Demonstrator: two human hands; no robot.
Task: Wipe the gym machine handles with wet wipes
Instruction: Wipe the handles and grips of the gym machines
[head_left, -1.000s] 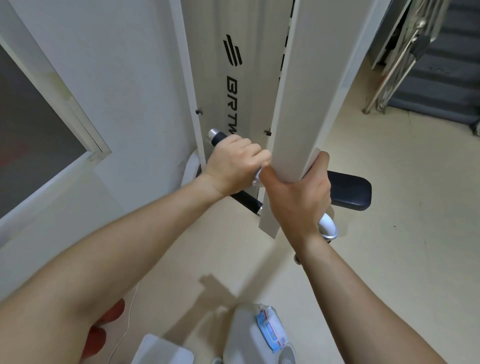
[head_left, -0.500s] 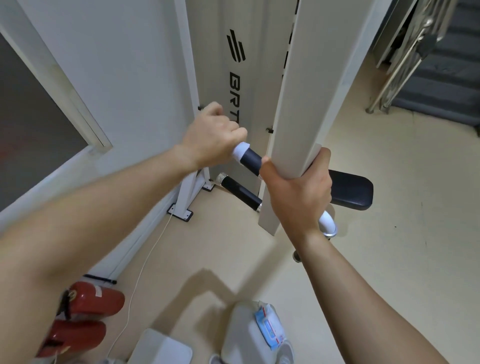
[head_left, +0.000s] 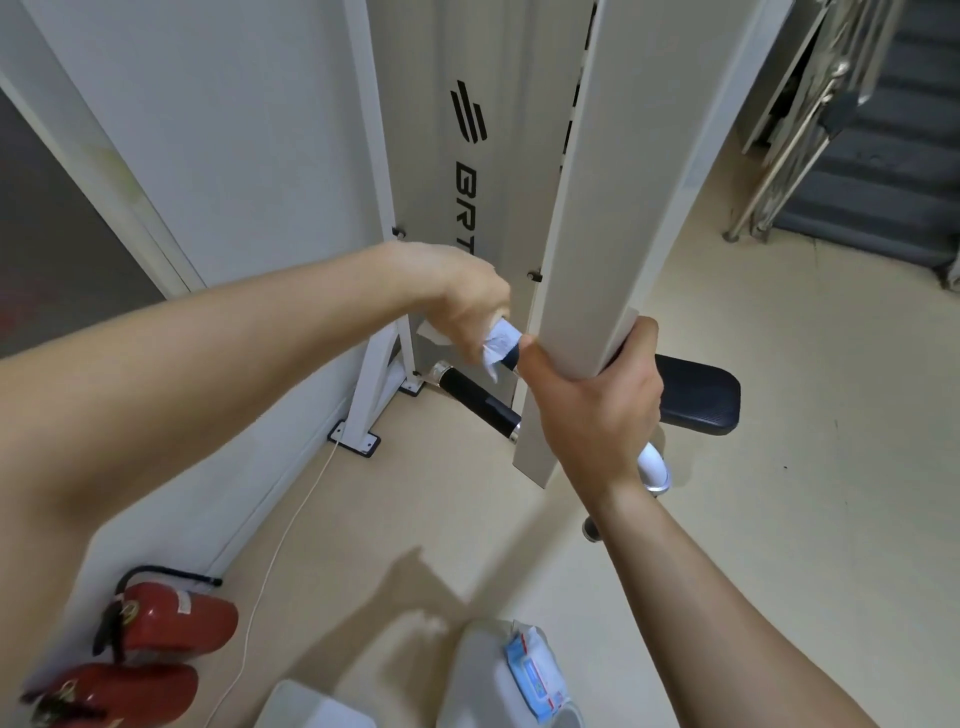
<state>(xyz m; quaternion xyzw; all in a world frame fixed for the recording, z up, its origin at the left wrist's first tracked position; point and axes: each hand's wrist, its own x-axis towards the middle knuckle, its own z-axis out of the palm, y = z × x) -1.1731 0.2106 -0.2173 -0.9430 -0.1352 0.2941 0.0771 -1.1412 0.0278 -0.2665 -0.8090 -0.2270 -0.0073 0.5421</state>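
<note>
A white gym machine arm (head_left: 587, 260) hangs down in front of me. My right hand (head_left: 592, 410) grips its lower end. My left hand (head_left: 462, 306) holds a crumpled white wet wipe (head_left: 498, 345) wrapped round the upper black handle (head_left: 511, 356), close against the arm; my hand and the wipe hide most of that handle. A second black handle (head_left: 475, 397) with a chrome end cap sticks out lower left, bare. A white handle end (head_left: 654, 467) shows below my right wrist.
A black padded seat (head_left: 701, 400) lies behind the arm. Two red fire extinguishers (head_left: 171, 629) lie on the floor at lower left by a white cable. A blue wet wipe pack (head_left: 535, 680) rests on a white container at the bottom. Stairs rise at the far right.
My left hand slid out along the upper handle toward its free end, then came back in to the arm with the wipe. My right hand kept its grip.
</note>
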